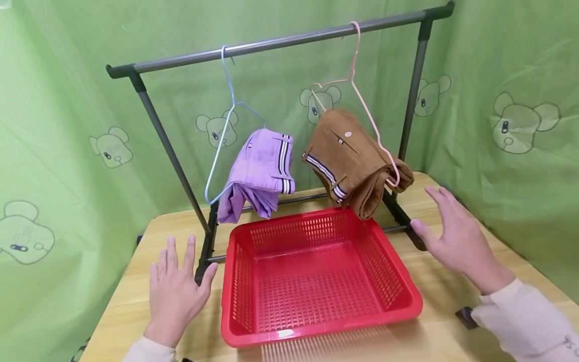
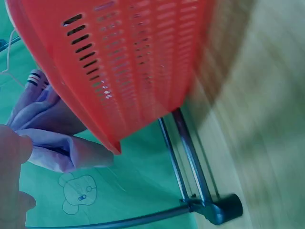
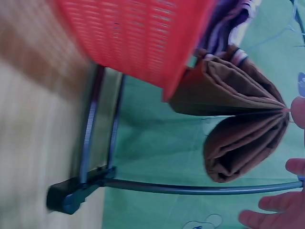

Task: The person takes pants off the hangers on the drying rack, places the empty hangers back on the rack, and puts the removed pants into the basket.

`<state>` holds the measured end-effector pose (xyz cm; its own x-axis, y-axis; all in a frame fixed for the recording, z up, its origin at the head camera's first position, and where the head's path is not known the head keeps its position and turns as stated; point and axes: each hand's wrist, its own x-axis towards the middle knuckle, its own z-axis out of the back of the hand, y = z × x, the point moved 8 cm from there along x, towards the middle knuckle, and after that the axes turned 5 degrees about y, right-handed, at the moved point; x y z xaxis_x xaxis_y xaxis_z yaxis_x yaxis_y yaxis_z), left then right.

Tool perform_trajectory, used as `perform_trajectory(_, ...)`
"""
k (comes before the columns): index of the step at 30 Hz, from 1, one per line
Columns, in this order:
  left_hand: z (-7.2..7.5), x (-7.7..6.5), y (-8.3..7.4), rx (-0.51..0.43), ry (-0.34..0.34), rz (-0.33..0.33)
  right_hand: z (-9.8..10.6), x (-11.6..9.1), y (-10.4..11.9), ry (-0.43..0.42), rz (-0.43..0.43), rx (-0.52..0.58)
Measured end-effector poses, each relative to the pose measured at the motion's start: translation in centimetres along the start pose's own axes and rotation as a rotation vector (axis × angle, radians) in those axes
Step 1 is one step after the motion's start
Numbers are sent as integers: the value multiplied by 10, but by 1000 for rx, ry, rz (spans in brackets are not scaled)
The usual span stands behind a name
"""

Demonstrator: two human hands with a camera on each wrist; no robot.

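Observation:
A red plastic basket with slotted walls stands on the table between my hands, its inside bare. To its left, my left hand is spread with straight fingers and holds nothing. My right hand is to the right of the basket, thumb apart from the fingers, also holding nothing. Behind the basket, purple trousers hang folded over a blue hanger. Brown trousers hang folded over a pink hanger at the right. In the right wrist view the brown trousers show their folded layers beyond the basket wall.
A dark metal rack holds both hangers on its top bar; its feet rest on the wooden table. Green curtain with bear-head prints surrounds the back and sides. A small black object lies by the right sleeve.

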<state>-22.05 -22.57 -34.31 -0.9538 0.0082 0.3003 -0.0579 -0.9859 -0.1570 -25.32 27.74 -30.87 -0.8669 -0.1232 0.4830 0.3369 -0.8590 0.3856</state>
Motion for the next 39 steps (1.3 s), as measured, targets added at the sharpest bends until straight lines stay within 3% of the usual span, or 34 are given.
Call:
perform_trajectory(5,-2,2,-7,-132,47,21,15,12,8,-59,-13,125)
perform_trajectory(9,-6,2,-5,-315,133,62,24,25,20,-88,2,245)
perform_trajectory(14,-15,-3,3,-584,190,115,31,44,31,-75,-21,338)
perform_trajectory(20,-46,-15,11,-1005,262,218,35,62,37,-52,-81,390)
perform_trajectory(24,-65,-17,5,-1294,246,154,35,75,40,-52,-108,487)
perform_trajectory(27,-76,-18,0,-1414,246,85,31,85,42,-52,-120,577)
perform_trajectory(34,-92,-19,-11,-1510,257,-22,25,104,43,-2,-155,751)
perform_trajectory(39,-98,-20,-22,-1655,314,-78,21,112,43,41,-199,827)
